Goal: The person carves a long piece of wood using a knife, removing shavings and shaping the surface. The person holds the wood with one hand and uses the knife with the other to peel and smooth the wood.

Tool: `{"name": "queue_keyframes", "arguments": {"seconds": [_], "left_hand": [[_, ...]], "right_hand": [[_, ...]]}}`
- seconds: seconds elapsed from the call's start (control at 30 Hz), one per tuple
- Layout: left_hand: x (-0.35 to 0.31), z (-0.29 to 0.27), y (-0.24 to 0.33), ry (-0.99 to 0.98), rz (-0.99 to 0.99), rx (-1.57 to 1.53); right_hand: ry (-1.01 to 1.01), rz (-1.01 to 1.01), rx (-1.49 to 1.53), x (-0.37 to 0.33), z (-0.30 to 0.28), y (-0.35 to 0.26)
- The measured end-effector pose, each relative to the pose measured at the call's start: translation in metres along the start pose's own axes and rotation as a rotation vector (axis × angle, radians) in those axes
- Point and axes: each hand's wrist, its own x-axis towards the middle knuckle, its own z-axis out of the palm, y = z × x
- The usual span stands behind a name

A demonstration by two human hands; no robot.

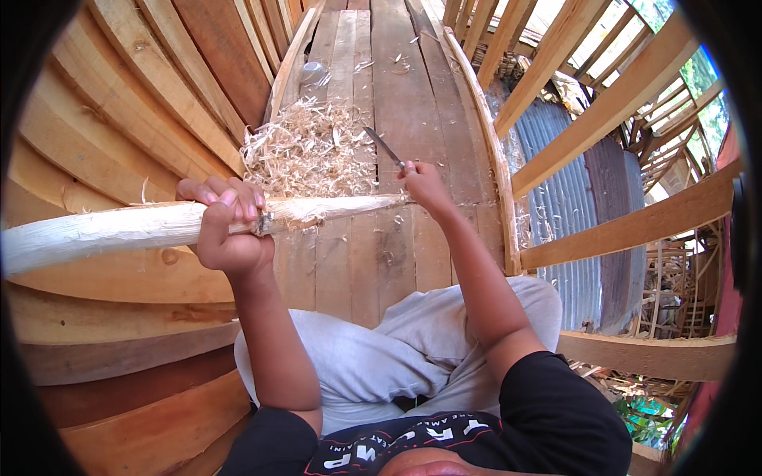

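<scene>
A long pale wooden pole, its bark stripped, lies crosswise in front of me and narrows to a tapered end at the right. My left hand is closed around it, with a rough, darker knot just right of the fingers. A knife is gripped in my right hand, its thin dark blade angled up and to the left, away from the wood. That hand is close to the pole's tapered tip; whether it touches the tip I cannot tell.
A heap of curled wood shavings covers the plank floor beyond the pole. Farther off sits a clear plastic container. Board walls rise on my left; slatted rails and corrugated metal sheets are on the right.
</scene>
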Motion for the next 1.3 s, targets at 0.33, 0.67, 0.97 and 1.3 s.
{"name": "queue_keyframes", "arguments": {"seconds": [0.33,0.67,0.97,1.3], "left_hand": [[-0.001,0.003,-0.005,0.121,0.071,-0.004],[-0.005,0.008,-0.017,0.206,0.099,0.070],[-0.005,0.007,-0.018,0.151,0.083,0.049],[-0.008,0.009,-0.016,0.020,0.017,-0.010]], "right_hand": [[-0.249,0.523,0.186,-0.032,-0.026,-0.002],[-0.202,0.349,0.193,-0.043,0.009,-0.004],[-0.376,0.623,0.785,-0.030,-0.009,-0.002],[0.270,0.561,0.838,-0.015,-0.028,-0.015]]}}
